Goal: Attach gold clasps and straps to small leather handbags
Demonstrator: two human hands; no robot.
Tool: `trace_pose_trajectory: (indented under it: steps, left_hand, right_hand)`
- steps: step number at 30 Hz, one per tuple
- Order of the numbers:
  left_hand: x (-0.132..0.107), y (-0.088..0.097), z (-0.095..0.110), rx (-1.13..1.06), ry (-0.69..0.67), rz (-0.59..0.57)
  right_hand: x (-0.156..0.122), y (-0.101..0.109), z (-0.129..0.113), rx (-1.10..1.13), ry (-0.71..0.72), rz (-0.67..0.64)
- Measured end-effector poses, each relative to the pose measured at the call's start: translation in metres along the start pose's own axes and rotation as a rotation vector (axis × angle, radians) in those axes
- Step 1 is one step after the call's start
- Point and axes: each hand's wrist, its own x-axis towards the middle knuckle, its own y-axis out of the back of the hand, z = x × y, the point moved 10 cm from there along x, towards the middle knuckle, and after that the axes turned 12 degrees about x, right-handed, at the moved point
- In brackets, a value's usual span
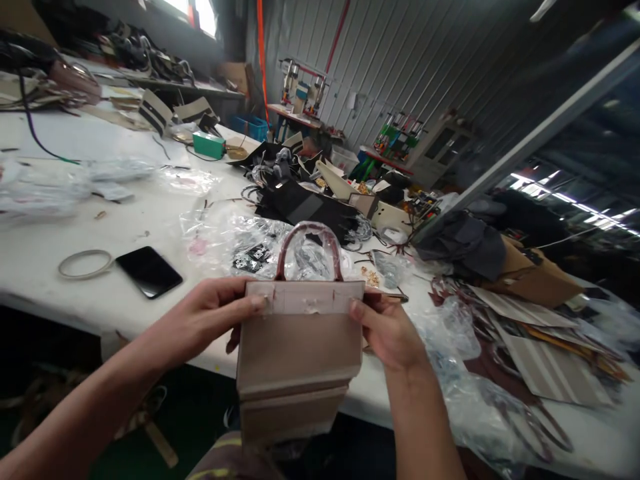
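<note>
A beige handbag panel [300, 350] hangs over the front edge of the table, its inner side toward me. A paler band runs along its top, and a dark red handle [321, 230] in clear wrap arches up from it. My left hand [225, 310] pinches the upper left corner, thumb on the pale band. At the upper right corner my right hand [390, 327] grips in the same way. Below a crosswise fold the panel's lower part drops toward my lap. Behind the handle lies a clear plastic bag [260, 243] with small black pieces.
A black phone [149, 271] and a pale ring-shaped coil [85, 264] lie at the left. Black bag parts [305, 207] are heaped farther back, near a green box [209, 145]. At the right are striped panels [555, 367] and plastic wrap [460, 327]. A slanting metal post [520, 110] rises beyond.
</note>
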Motion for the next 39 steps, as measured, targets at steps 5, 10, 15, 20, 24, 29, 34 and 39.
trace_pose_trajectory:
  steps: [5,10,15,20,24,29,34,39]
  left_hand:
    - [0.008,0.002,-0.032,0.102,0.038,-0.016]
    - [0.007,-0.022,-0.105,0.285,0.117,-0.038]
    - [0.026,-0.015,-0.136,0.538,0.208,0.002]
    - [0.049,-0.003,-0.121,0.628,0.029,0.071]
    - [0.06,0.003,-0.142,0.522,0.062,0.067]
    - [0.062,0.011,-0.163,0.371,0.155,0.114]
    - [0.064,0.008,-0.161,0.417,0.16,0.101]
    - [0.067,0.004,-0.164,0.47,0.174,0.126]
  right_hand:
    - [-0.006,0.011,0.059,0.037,-0.061,0.07]
    - [-0.033,0.04,0.142,-0.026,-0.234,0.163]
    - [-0.011,0.044,0.159,-0.065,-0.243,0.239]
    - [0.013,0.046,0.158,-0.105,-0.267,0.203]
    - [0.013,0.051,0.162,-0.137,-0.296,0.229]
    - [0.015,0.052,0.157,-0.311,-0.276,0.225]
    - [0.022,0.055,0.139,-0.567,-0.124,0.219]
    - [0.022,0.054,0.138,-0.608,-0.045,0.237]
